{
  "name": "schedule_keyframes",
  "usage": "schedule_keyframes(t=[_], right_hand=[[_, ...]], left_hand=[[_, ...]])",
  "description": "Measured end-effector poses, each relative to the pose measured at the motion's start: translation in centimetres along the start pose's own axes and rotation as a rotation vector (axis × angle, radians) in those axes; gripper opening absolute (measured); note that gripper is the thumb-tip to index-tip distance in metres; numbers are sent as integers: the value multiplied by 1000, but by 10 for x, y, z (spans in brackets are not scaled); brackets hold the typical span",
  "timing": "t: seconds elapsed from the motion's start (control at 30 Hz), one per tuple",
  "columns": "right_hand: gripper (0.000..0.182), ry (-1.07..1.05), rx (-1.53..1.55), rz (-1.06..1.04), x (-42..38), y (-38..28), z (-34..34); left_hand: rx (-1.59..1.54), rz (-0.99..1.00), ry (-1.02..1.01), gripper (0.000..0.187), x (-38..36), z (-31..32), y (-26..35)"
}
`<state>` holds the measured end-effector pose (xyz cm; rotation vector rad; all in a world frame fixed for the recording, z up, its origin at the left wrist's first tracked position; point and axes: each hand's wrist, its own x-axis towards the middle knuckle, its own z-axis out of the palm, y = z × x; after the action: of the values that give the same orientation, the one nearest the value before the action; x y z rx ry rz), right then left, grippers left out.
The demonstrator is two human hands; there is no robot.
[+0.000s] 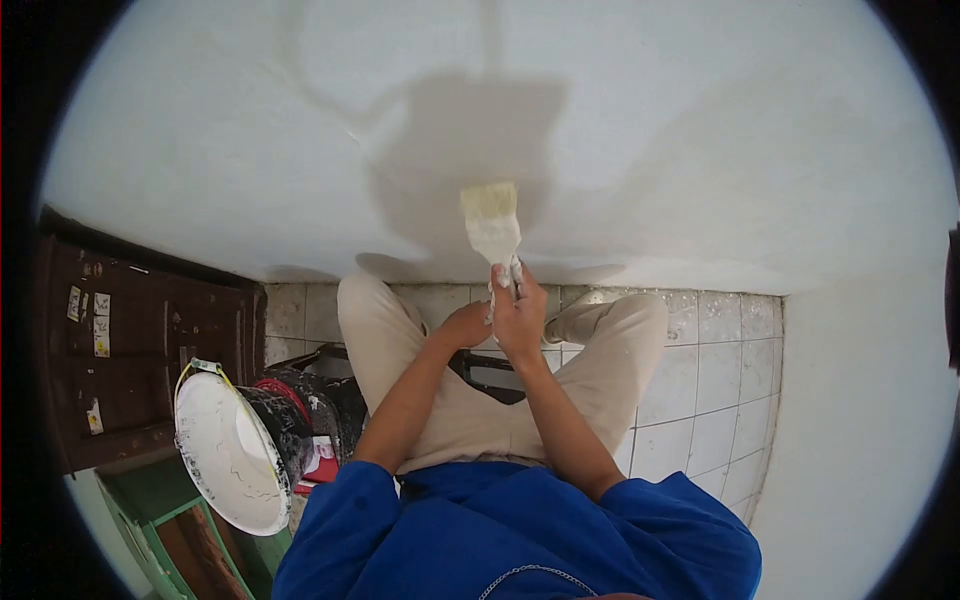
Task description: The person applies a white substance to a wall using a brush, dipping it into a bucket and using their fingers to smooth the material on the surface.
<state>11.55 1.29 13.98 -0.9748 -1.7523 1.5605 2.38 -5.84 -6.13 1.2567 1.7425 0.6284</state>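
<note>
A wide flat paintbrush [492, 222] with pale yellow bristles and a white, paint-smeared handle stands upright before the wall, bristles toward the top of the view. My right hand [520, 318] is closed around its handle, thumb along the front, with white paint on the fingers. Beside it, my left hand [466, 326] reaches in from the left between my knees, its fingertips right at the lower end of the handle. Most of the left fingers are hidden. The pale wall [680, 150] fills the area ahead, carrying shadows of me and the brush.
A paint-spattered bucket [200, 450] with a white inside and a handle stands at my left. Behind it are a dark wooden door [150, 330] with stickers and a green frame [150, 510]. White floor tiles [690, 370] lie beneath, and another wall [870, 400] rises on the right.
</note>
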Motion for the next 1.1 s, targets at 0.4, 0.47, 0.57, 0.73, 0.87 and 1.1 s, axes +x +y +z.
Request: schedule_keyframes(t=[0.4, 0.47, 0.57, 0.73, 0.87, 1.1], right_hand=[[22, 146, -297, -311, 1, 28, -13], [22, 201, -298, -354, 5, 22, -10], [20, 258, -368, -350, 10, 72, -1], [24, 188, -327, -208, -5, 94, -8], [24, 230, -235, -342, -3, 32, -17], [21, 81, -381, -237, -4, 93, 5]], left_hand=[[131, -38, 36, 46, -6, -3, 7], [140, -53, 23, 48, -9, -10, 14], [189, -79, 27, 49, -11, -16, 16], [184, -135, -7, 49, -17, -22, 32], [149, -71, 21, 46, -9, -14, 25], [140, 3, -8, 40, -1, -9, 1]])
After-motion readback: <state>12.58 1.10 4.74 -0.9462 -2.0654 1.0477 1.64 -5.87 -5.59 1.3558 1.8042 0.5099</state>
